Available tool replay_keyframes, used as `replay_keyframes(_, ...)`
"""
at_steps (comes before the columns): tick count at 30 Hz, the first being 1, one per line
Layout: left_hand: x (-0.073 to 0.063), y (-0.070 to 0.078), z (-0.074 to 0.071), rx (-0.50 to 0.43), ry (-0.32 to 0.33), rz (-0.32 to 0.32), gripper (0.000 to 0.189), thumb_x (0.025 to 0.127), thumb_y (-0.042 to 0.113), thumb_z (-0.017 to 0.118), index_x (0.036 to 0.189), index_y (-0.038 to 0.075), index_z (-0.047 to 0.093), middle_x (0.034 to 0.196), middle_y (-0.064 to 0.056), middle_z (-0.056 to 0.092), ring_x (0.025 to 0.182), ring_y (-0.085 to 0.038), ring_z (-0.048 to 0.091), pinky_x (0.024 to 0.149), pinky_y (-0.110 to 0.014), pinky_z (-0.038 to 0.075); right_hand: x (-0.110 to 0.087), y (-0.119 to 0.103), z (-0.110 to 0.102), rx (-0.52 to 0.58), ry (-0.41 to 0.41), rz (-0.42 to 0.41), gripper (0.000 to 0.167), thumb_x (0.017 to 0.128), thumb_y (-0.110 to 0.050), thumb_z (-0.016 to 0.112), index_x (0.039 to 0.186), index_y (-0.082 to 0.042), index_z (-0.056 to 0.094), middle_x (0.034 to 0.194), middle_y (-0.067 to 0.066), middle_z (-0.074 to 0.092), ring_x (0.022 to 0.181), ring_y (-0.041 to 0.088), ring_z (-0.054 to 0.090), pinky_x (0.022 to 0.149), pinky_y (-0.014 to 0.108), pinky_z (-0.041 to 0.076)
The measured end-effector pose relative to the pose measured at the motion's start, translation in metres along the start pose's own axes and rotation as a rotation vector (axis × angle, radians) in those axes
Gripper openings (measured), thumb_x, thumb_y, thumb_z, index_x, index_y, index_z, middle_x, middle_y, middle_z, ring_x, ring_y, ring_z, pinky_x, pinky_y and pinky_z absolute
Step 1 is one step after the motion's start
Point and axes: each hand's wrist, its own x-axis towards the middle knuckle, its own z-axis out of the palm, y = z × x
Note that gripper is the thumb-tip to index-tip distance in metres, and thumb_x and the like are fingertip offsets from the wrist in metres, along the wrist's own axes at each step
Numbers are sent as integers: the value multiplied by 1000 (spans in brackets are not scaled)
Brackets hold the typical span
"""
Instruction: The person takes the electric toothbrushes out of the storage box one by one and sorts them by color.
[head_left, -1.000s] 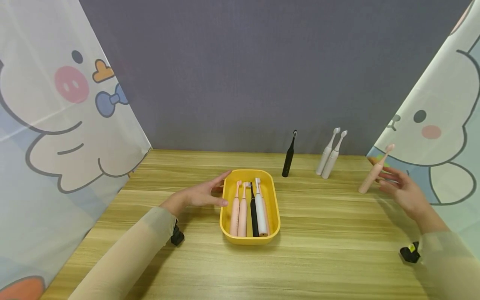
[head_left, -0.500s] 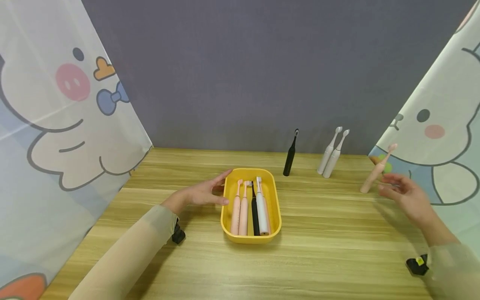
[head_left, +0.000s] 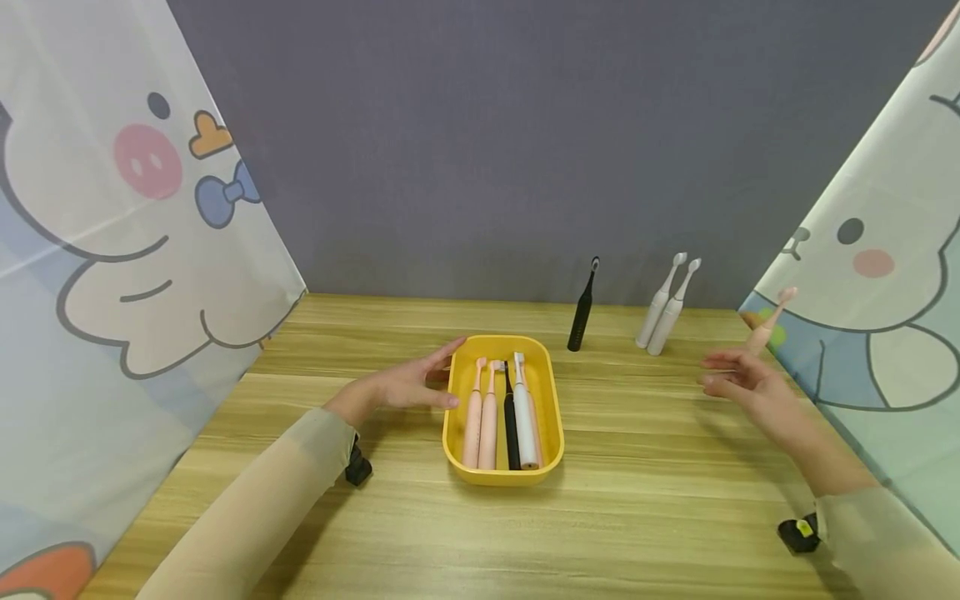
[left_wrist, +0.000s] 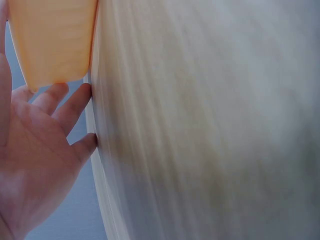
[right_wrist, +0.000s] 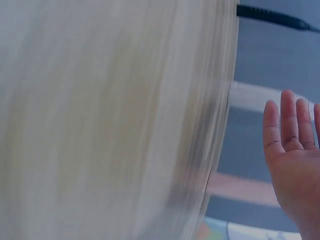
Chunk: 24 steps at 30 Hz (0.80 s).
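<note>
Grip R swung left past pink brush, fingers loose, holding nthg; brush looks released; grip L spread against yellow tray

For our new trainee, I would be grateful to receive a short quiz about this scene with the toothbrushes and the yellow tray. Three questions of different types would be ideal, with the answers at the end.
1. How many white toothbrushes are outside the yellow tray?

2. True or false: the right hand holds nothing.

3. What does the left hand touch?
a) the black toothbrush outside the tray
b) the yellow tray
c) the pink toothbrush outside the tray

Key: 1. Two, side by side. 2. True. 3. b.
</note>
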Motion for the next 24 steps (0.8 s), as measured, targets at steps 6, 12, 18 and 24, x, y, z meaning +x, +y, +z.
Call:
replay_keyframes(6,0,1,0,-2,1,-2,123,92,60,85,177,41,-2,184,-17,17,169,-42,25,132,-73,24,13,-13,24,59,-43,0,43,106,7,62,137,-22,63,129,-18,70,109,1,73,89,15,61)
replay_keyframes(12,1,0,1,-1,5,-11,124,90,62,85,177,44,-1,185,-16,17,168,-41,25,132,-72,25,27,-20,47,122,-71,-49,43,105,10,63,137,-18,65,127,-13,72,108,4,73,90,16,62)
replay_keyframes(18,1,0,0,-15,1,3,124,92,59,85,177,39,-2,184,-17,16,168,-43,25,132,-73,25,39,-29,71,158,-126,-69,41,106,9,62,139,-14,64,129,-2,71,109,6,73,92,17,62)
replay_keyframes(24,2,-1,0,2,3,11,123,93,59,84,178,36,-3,185,-17,15,168,-44,25,131,-75,23,48,-41,93,108,-149,-11,34,108,0,65,141,-7,59,130,-1,71,110,5,71,93,18,62)
